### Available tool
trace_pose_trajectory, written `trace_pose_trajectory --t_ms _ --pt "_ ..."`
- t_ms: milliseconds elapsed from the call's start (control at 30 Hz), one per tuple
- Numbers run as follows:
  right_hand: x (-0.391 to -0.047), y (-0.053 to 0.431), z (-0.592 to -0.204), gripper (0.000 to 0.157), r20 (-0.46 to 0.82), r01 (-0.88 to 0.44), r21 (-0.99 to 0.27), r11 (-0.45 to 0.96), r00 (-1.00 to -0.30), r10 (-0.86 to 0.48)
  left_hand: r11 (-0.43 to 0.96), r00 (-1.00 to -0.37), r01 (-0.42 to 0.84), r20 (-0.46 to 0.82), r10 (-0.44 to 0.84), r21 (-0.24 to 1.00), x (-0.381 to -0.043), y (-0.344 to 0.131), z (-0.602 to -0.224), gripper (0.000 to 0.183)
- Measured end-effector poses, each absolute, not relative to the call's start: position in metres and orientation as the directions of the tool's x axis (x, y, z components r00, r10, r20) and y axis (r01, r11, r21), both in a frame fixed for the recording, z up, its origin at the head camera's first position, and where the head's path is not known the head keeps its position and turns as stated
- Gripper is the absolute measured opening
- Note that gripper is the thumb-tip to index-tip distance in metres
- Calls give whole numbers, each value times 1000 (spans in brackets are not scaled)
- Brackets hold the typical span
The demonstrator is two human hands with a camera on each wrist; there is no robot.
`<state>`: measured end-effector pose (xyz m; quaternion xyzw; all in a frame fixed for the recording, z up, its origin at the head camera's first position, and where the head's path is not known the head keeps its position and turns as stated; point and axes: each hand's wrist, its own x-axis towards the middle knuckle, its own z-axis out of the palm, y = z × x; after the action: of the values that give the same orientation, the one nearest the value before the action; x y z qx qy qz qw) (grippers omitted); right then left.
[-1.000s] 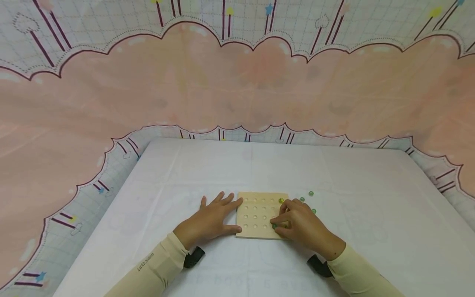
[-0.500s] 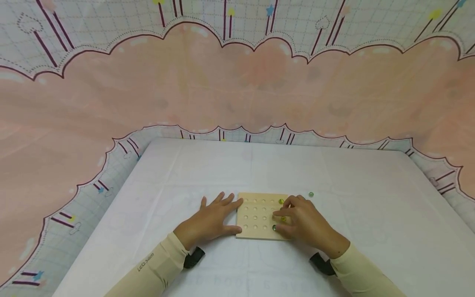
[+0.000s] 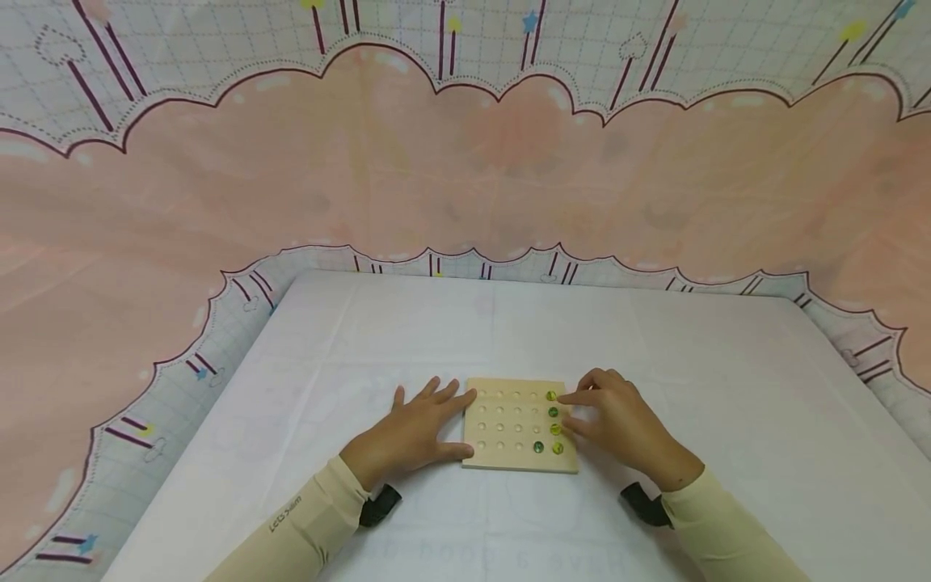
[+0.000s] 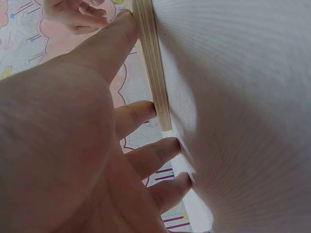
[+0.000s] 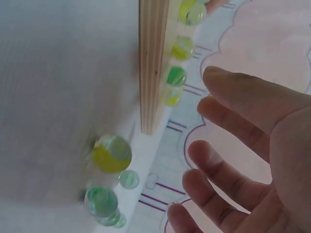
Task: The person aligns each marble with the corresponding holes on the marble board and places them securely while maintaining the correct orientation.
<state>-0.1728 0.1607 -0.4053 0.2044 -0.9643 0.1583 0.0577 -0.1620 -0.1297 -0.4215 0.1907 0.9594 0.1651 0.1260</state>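
A pale wooden board with rows of round hollows lies on the white cloth. Along its right column sit yellow and green marbles, among them a yellow marble at the near corner. Left of that one rests a green marble. My left hand has its fingers spread, with the thumb and forefinger touching the board's left edge. Just off the right edge is my right hand; in the right wrist view its fingers are apart and hold nothing.
In the right wrist view, a loose yellow marble and several green ones, such as the green marble, lie on the cloth beside the board. My right hand hides them in the head view. A patterned peach curtain hangs behind the table.
My right hand has drawn back to the right from over the board, uncovering the right column of marbles. Loose green marbles seen earlier are now covered by it. My left hand stays put.
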Motion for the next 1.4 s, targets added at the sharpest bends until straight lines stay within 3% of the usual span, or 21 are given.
trace_pose_trajectory --t_ms 933,1400 --pt "-191 190 -419 29 94 -249 -288 925 -968 -231 865 -892 330 -176 417 379 -162 -129 -424 83" --pt "-196 197 -417 21 103 -236 -308 922 -971 -214 864 -891 336 -170 420 376 -163 -130 -423 83"
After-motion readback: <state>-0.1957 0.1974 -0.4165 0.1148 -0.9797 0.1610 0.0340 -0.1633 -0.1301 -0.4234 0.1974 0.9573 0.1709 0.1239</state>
